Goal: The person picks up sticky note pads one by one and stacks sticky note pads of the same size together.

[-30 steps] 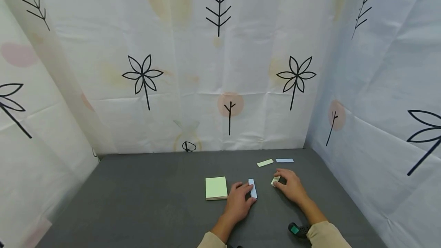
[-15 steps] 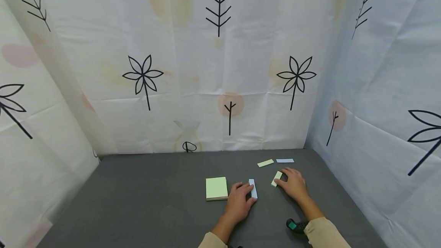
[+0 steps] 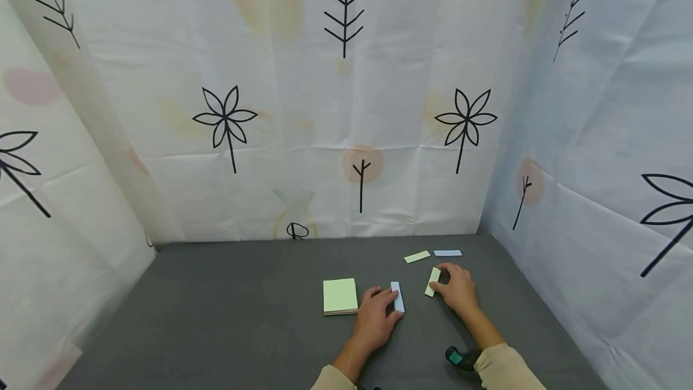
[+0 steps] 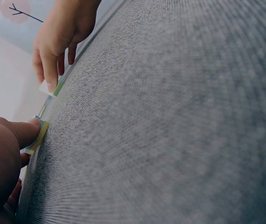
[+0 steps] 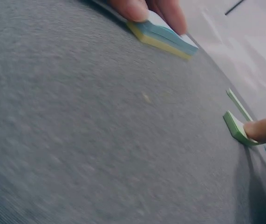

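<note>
My left hand (image 3: 375,319) holds a narrow pad of sticky notes (image 3: 398,298), thumb at one end and fingers at the other. This pad is pale blue on top with a yellow layer underneath, as the right wrist view shows. To the right, my right hand (image 3: 459,291) pinches a narrow light green sticky note pad (image 3: 432,283) by its edge. That pad is tilted, close over the table in the right wrist view, with the thumb (image 5: 258,129) on its face. Left of my left hand lies a square stack of light green sticky notes (image 3: 340,295).
Near the back of the grey table (image 3: 227,318) lie a thin green strip (image 3: 417,256) and a thin blue strip (image 3: 447,253), end to end. A black strap device with a green patch (image 3: 461,358) is by the right wrist. White patterned cloth (image 3: 303,137) encloses the table.
My right hand has turned and shifted slightly, so more of the green pad's long face shows, and it has come a little toward me. The left hand stays put.
</note>
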